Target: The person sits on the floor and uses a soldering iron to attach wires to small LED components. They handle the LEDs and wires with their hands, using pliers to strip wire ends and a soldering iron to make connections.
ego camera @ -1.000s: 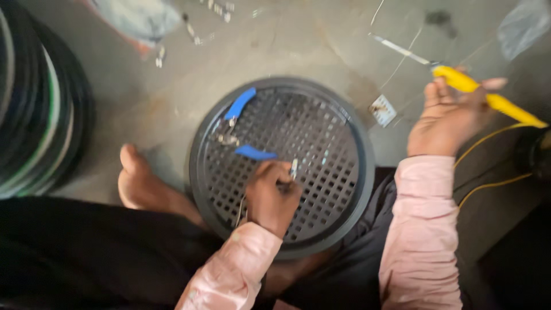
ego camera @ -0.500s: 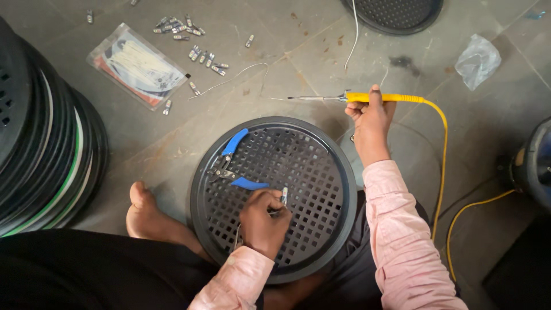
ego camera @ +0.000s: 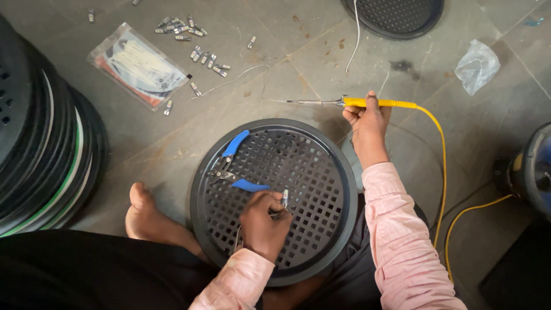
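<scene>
Soldering iron, yellow-handled, lies in your right hand, fist wrapped round it, tip pointing left over the floor. Your left hand pinches a small metal component on the round black grille, down-left of the iron.

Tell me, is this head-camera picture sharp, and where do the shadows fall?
Head view: sharp, evenly and softly lit, without glare. The right hand on the yellow-handled tool and the left hand on the round perforated cover look crisp. Only faint shadows edge the cover.
</scene>
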